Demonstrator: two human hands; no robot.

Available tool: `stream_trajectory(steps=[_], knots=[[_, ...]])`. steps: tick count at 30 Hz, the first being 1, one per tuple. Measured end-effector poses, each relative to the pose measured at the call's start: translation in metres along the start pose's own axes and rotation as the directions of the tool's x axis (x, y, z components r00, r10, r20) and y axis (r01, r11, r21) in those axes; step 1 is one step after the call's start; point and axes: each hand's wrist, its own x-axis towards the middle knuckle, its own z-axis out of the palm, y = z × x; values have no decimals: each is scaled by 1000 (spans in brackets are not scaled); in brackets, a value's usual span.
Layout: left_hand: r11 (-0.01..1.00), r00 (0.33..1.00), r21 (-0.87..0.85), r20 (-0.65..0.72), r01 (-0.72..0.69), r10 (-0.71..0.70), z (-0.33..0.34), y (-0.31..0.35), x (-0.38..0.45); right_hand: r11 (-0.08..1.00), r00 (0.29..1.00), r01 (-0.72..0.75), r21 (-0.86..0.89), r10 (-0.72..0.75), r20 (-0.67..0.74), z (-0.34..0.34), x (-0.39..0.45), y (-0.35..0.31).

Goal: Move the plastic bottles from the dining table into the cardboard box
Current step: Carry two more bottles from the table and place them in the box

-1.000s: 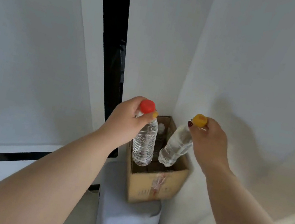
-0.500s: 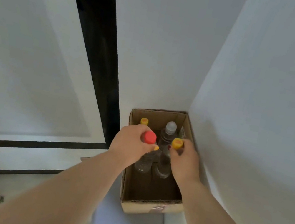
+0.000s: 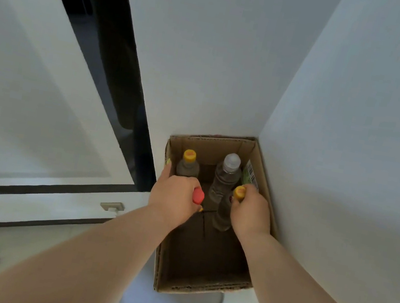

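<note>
Bottles inside cardboard box (image 3: 200, 287): left hand (image 3: 172, 197) grips red-capped one (image 3: 198, 196), right hand (image 3: 249, 212) yellow-capped one (image 3: 239, 192).

The person is wearing no sleeves; both forearms are showing bare. The left hand (image 3: 172, 197) is showing yellow-painted nails, the right hand (image 3: 249, 212) a dark red nail.

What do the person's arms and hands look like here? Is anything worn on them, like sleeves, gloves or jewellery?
Both forearms are bare as far as the picture shows: no sleeves, gloves, watch or bracelets in view. The left hand has yellow-painted fingernails, seen at the fingertip by the box edge. The right hand shows a dark red nail near the thumb. No rings can be made out.
</note>
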Motion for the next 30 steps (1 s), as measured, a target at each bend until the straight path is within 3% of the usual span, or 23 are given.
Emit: stream_trajectory(steps=[5, 11, 20, 26, 30], knots=[[971, 998, 231, 52, -58, 48, 9, 0, 1, 998, 1000, -1, -63, 1, 3, 0, -1, 0], [972, 999, 237, 45, -7, -4, 17, -3, 3, 989, 999, 10, -145, -5, 35, -2, 0, 0], [928, 998, 368, 17, -64, 63, 16, -3, 4, 988, 999, 26, -151, -23, 26, 1, -1, 3], [942, 995, 320, 44, -100, 91, 15, -5, 5, 980, 988, 149, -129, -142, 60, 1, -2, 8], [983, 993, 140, 16, -117, 116, 8, -10, 6, 975, 980, 196, -103, -191, 63, 2, -5, 9]])
